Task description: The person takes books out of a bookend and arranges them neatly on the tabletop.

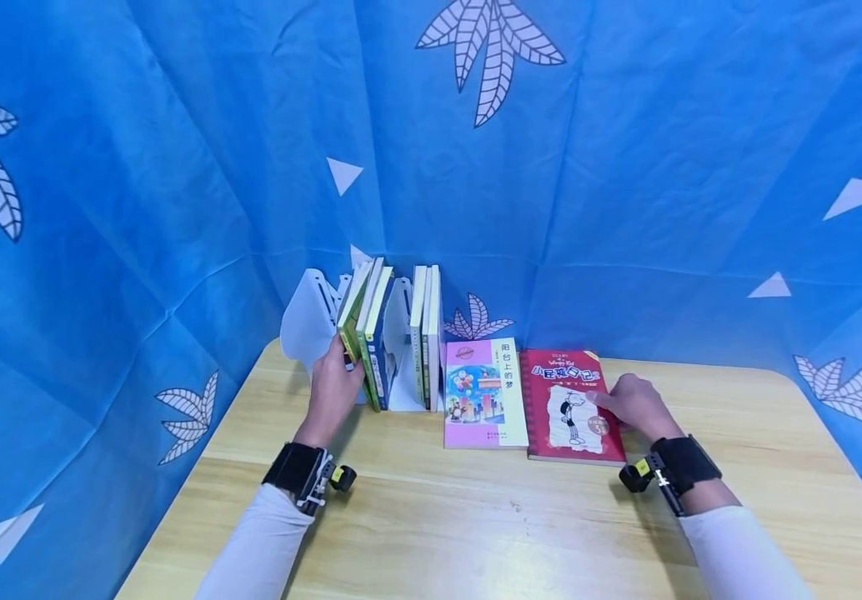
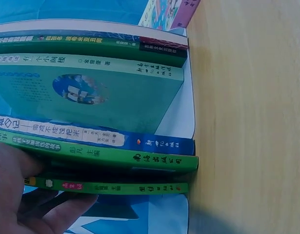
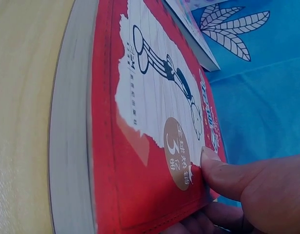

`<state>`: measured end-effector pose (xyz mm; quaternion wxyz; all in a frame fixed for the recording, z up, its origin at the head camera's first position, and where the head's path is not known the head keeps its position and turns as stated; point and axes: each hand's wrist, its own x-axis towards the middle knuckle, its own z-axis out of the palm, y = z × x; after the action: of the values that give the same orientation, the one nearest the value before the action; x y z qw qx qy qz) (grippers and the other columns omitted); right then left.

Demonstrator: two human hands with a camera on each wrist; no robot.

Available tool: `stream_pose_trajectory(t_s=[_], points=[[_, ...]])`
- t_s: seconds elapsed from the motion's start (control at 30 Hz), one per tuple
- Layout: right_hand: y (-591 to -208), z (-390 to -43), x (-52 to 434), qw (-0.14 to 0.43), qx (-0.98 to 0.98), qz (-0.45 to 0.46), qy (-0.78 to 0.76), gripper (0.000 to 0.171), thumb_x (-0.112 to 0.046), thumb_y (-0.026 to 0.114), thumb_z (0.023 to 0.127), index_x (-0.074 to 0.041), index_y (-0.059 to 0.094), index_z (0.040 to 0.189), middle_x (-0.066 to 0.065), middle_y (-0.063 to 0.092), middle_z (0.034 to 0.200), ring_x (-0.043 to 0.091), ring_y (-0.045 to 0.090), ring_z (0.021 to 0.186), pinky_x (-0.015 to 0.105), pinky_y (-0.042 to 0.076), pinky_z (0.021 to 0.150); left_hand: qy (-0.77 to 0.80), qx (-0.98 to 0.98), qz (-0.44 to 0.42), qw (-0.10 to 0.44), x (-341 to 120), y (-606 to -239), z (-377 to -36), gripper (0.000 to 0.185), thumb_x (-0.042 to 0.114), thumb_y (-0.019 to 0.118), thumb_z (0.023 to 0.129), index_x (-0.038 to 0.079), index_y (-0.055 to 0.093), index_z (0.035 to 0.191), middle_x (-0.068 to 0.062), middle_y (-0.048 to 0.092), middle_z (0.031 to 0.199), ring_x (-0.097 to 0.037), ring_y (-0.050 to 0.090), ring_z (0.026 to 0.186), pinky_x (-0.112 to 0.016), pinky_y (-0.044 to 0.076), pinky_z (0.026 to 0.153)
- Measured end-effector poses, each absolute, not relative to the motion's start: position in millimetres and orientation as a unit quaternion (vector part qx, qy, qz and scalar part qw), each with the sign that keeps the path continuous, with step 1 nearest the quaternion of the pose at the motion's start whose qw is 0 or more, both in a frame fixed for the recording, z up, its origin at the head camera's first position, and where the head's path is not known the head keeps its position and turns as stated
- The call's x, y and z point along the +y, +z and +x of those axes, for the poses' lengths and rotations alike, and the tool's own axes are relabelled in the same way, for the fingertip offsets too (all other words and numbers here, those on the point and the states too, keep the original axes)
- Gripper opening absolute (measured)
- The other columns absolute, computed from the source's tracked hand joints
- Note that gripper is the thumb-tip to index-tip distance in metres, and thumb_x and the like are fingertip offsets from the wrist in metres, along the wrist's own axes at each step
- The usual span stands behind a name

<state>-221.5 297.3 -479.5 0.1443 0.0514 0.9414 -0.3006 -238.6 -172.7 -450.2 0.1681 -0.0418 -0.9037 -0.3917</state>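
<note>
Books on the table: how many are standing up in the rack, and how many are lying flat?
standing books in the white rack: 5, going by the spines in the left wrist view
Lying flat: 2, the pink book and the red book
Total: 7

Standing books: six. Flat books: two. Book rack: one. Hands: two.

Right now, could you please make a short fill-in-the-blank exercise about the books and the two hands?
1. The right hand grips the ____ book lying on the table.
2. The left hand holds the ____ books standing in the white rack.
3. The pink book lies ____ on the table.

Missing words: red; green; flat
</note>
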Motion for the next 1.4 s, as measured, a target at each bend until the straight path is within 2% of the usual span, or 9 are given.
stream_pose_trajectory(t_s=[0.23, 0.47, 0.73, 0.93, 1.1, 1.4], points=[[-479.2, -221.3, 296.8, 0.144, 0.942, 0.05, -0.299, 0.042, -0.034, 0.065, 0.102, -0.001, 0.069, 0.075, 0.004, 0.061, 0.063, 0.016, 0.06, 0.055, 0.026, 0.049, 0.054, -0.379, -0.904, -0.056, 0.193, -173.8, -452.3, -236.2, 0.044, 0.001, 0.064, 0.099, -0.001, 0.051, 0.141, -0.028, 0.072, 0.123, -0.04, 0.075, 0.102, -0.051, 0.066, 0.079], [-482.7, -221.5, 297.3, 0.15, 0.94, 0.053, -0.302, 0.043, -0.034, 0.065, 0.102, -0.005, 0.065, 0.071, 0.002, 0.059, 0.06, 0.017, 0.058, 0.055, 0.026, 0.046, 0.056, -0.38, -0.902, -0.055, 0.197, -174.8, -455.0, -232.9, 0.041, 0.001, 0.063, 0.1, -0.002, 0.052, 0.14, -0.028, 0.072, 0.122, -0.041, 0.074, 0.104, -0.051, 0.066, 0.08], [-485.4, -220.6, 296.2, 0.142, 0.94, 0.049, -0.305, 0.046, -0.034, 0.065, 0.102, -0.01, 0.059, 0.063, -0.003, 0.05, 0.053, 0.015, 0.054, 0.051, 0.025, 0.043, 0.054, -0.383, -0.897, -0.058, 0.21, -174.6, -457.8, -230.1, 0.041, 0.002, 0.064, 0.1, -0.003, 0.053, 0.139, -0.029, 0.07, 0.126, -0.043, 0.073, 0.11, -0.052, 0.066, 0.087], [-484.2, -219.4, 295.9, 0.137, 0.941, 0.049, -0.305, 0.047, -0.033, 0.064, 0.102, -0.009, 0.06, 0.062, -0.004, 0.047, 0.052, 0.014, 0.052, 0.05, 0.025, 0.04, 0.053, -0.381, -0.896, -0.063, 0.222, -174.2, -457.0, -228.5, 0.041, 0.002, 0.063, 0.1, -0.003, 0.053, 0.14, -0.03, 0.071, 0.122, -0.042, 0.075, 0.103, -0.05, 0.067, 0.077], [-482.8, -219.5, 295.7, 0.144, 0.94, 0.056, -0.305, 0.044, -0.033, 0.064, 0.103, -0.007, 0.065, 0.067, -0.001, 0.053, 0.055, 0.015, 0.054, 0.052, 0.025, 0.041, 0.054, -0.376, -0.895, -0.067, 0.232, -173.3, -456.7, -225.7, 0.042, -0.001, 0.063, 0.098, -0.005, 0.054, 0.139, -0.032, 0.072, 0.119, -0.043, 0.076, 0.097, -0.048, 0.068, 0.071], [-481.5, -218.4, 295.6, 0.137, 0.939, 0.059, -0.311, 0.046, -0.033, 0.063, 0.103, -0.008, 0.062, 0.064, -0.002, 0.052, 0.054, 0.015, 0.053, 0.051, 0.024, 0.04, 0.053, -0.368, -0.899, -0.062, 0.229, -171.0, -456.9, -222.4, 0.042, -0.002, 0.062, 0.097, -0.007, 0.054, 0.138, -0.033, 0.072, 0.118, -0.045, 0.076, 0.096, -0.047, 0.068, 0.071]])
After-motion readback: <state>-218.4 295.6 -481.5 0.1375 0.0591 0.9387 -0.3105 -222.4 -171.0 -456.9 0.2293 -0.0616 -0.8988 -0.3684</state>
